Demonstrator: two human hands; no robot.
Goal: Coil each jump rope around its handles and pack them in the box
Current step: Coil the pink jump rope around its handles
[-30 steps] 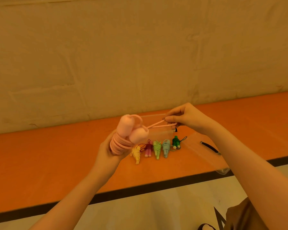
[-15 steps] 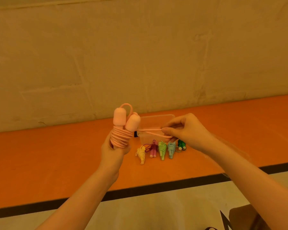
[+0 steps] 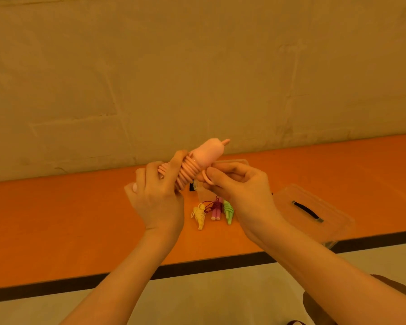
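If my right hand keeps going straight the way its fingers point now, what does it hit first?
Probably the pink jump rope itself: the right hand points left at the coils, already pinching the loose end beside them. Beyond that is the left hand. Depth is hard to judge.

No text, label, brand, number or sign could be read anywhere in the view. The wall, the floor and the things lying on it showed no legible marking.
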